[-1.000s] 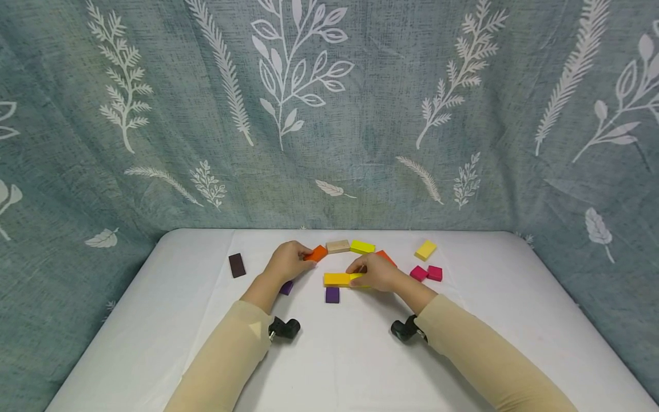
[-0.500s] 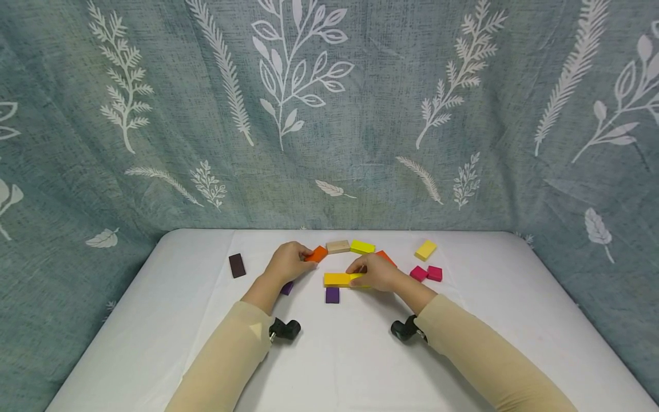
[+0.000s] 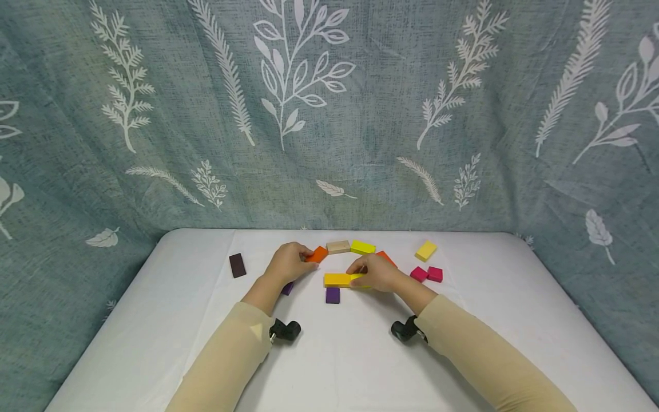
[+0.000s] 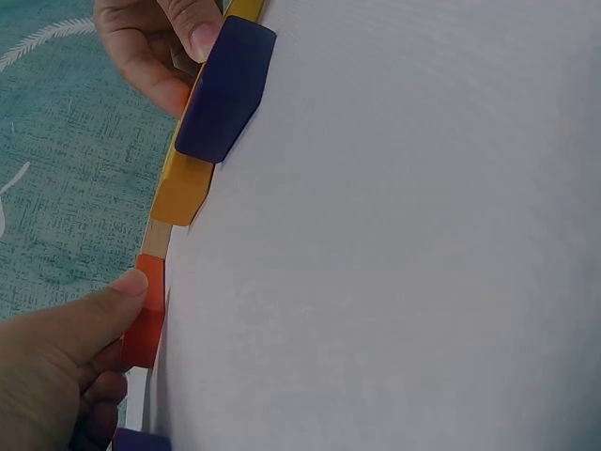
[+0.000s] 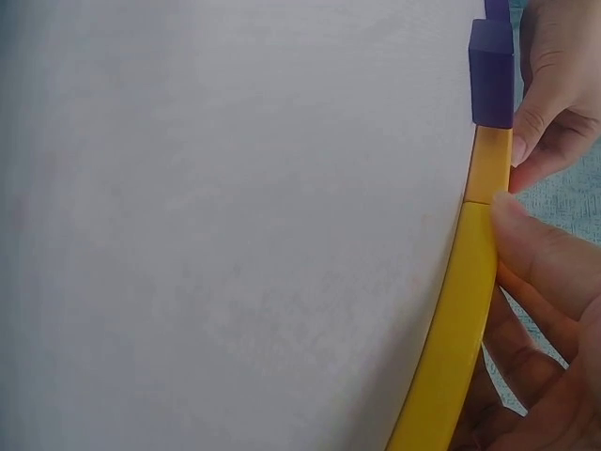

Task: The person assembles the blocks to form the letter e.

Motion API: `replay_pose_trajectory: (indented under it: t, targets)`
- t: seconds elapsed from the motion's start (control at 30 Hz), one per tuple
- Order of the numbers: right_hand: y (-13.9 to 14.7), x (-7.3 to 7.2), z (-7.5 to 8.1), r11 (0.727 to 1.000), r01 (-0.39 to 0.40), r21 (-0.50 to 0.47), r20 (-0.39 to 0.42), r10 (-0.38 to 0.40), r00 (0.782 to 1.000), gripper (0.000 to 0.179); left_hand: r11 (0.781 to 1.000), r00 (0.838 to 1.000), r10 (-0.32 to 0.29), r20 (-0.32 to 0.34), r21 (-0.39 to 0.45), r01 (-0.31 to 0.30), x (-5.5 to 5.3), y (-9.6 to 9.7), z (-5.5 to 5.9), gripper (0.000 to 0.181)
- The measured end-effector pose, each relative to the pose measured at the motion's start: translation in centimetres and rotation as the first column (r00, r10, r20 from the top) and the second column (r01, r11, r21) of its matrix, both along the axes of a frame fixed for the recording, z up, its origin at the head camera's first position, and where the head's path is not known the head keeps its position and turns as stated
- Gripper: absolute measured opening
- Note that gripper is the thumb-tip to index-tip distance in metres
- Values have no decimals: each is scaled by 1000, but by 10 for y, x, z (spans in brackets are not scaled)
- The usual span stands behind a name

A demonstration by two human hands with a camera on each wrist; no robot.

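In the head view my left hand (image 3: pixel 288 264) pinches an orange block (image 3: pixel 320 253) between thumb and fingers; the left wrist view has the thumb on the near face of that orange block (image 4: pixel 146 315). My right hand (image 3: pixel 379 272) grips a bright yellow block (image 3: pixel 359 282), partly covered by the fingers. Its left end meets a darker yellow block (image 3: pixel 337 280), and the right wrist view puts my thumb by the seam between the yellow block (image 5: pixel 449 329) and the darker one (image 5: pixel 489 164). A purple block (image 3: pixel 332 296) lies in front of the darker yellow one.
Behind the hands, a plain wood block (image 3: pixel 337 247), a lime block (image 3: pixel 362 246) and a red-orange block (image 3: pixel 386 258) form an arc. Pink blocks (image 3: pixel 435 274) and a pale yellow block (image 3: pixel 426 250) lie right. A dark brown block (image 3: pixel 237 265) lies left; another purple block (image 3: pixel 287 289) is half hidden.
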State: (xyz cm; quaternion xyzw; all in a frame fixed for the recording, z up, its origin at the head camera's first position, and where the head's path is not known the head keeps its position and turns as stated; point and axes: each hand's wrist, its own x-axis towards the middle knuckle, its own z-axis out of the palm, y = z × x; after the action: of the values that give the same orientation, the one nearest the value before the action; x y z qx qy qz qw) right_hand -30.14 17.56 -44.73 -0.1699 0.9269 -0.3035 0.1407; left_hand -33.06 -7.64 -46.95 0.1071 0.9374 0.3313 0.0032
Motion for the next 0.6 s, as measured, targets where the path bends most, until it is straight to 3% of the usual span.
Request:
replay_pose_trajectory:
  t: [0.33,0.6]
  targets:
    - [1,2,2,1000,-5,-7,0,5,1000,20,1000,999,-15,-32,2,15,5,-1,2,34]
    - [1,2,3,1000,-12,-2,-1,12,1000,21,999,994,-50,-99,-15,49,21,-12,23,33]
